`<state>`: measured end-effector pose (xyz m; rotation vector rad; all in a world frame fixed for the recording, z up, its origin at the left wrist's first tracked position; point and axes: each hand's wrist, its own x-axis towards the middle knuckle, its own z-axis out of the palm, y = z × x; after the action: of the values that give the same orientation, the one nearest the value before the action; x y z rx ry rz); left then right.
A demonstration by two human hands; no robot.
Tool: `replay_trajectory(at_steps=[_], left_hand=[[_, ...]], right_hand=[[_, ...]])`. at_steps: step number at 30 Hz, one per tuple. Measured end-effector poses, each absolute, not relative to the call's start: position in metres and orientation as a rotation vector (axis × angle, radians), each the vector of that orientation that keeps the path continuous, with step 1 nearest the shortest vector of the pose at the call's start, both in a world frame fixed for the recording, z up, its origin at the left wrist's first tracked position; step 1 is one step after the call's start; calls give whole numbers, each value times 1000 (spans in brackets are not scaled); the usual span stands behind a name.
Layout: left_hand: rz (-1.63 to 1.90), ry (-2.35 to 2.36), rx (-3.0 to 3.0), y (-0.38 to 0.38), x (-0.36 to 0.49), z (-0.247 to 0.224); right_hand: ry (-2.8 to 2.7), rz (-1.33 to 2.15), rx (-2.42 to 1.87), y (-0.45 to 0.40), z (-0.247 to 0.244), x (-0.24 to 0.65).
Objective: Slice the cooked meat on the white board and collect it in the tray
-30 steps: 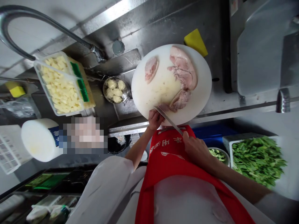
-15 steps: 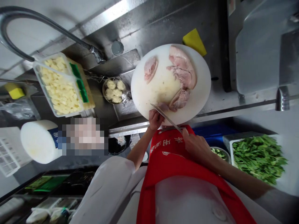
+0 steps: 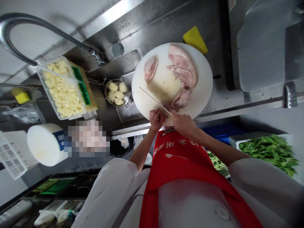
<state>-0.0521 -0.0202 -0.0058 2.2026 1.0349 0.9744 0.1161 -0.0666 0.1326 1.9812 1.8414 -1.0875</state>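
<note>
A round white cutting board carries several pieces of pale pink meat. At its near edge, the curled fingers of my left hand press on a small piece of meat. My right hand is wrapped around the handle of a knife, whose thin blade crosses that piece and points to the far left. Just beyond lies a darker chunk of meat, touching a large slab. A separate chunk rests at the board's left side. Where the edge meets the meat is partly hidden by my fingers.
Left of the board are a pot with pale peeled pieces and a clear tub of pale cubes under a faucet. A yellow sponge sits behind the board. Leafy greens fill a container at right.
My right hand has moved forward and left, pushing the knife farther across the board over the meat. My left hand stays on the small piece. The view has shifted slightly.
</note>
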Motion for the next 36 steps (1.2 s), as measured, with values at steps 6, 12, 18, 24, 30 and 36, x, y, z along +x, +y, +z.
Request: replay_trajectory(at_steps=[6,12,18,24,30,36], left_hand=[[1058,982,2206,-20,-51,-4],[1044,1005,2202,-20,-53,-9],[982,1053,2204,-22,-53,-10],[1011,1045,2162,-23,-52,-8],[954,1115,2170,-24,-54,-14],[933,1093,2157,-24,-56,-17]], right_hand=[[1691,-1174,1834,-139,167,119],[1620,-1212,1797,-153,170,119],[1820,-1162,1942,-62,124,102],[1828,-1099,1922,-82,143,116],[1611,-1235,1788,-155,176,125],[1676,-1230,1807,-123,153,107]])
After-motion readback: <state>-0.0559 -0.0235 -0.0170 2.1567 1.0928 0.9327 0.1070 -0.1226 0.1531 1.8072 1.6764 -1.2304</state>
